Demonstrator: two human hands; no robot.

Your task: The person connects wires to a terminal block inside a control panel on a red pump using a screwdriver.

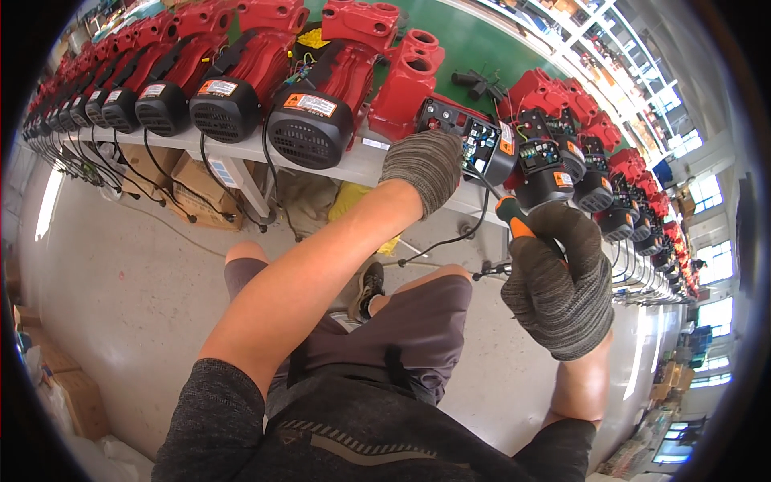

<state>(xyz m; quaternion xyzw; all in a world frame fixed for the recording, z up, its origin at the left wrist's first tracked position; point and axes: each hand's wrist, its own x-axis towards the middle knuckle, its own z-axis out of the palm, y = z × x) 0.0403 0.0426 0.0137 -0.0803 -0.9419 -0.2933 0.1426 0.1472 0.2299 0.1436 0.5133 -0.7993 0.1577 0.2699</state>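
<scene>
In a grey-brown knitted glove, my right hand [558, 277] is closed around the handle of a screwdriver [516, 215] with a black and orange grip. Its shaft points up and left to the exposed circuit board [479, 149] of a red and black pump [491, 161]. My left hand [426, 170], gloved alike, is curled against the near side of this pump, beside the open electronics box. Its fingertips are hidden, so I cannot make out what they hold. A black power cable [474, 229] hangs below the pump.
Red pumps with black motor covers [312, 128] line the bench [365, 165] to the left. More pumps with open boxes [546, 173] stand close on the right. Black cables dangle off the front edge. Cardboard boxes [205, 193] and a yellow bag [347, 199] lie underneath.
</scene>
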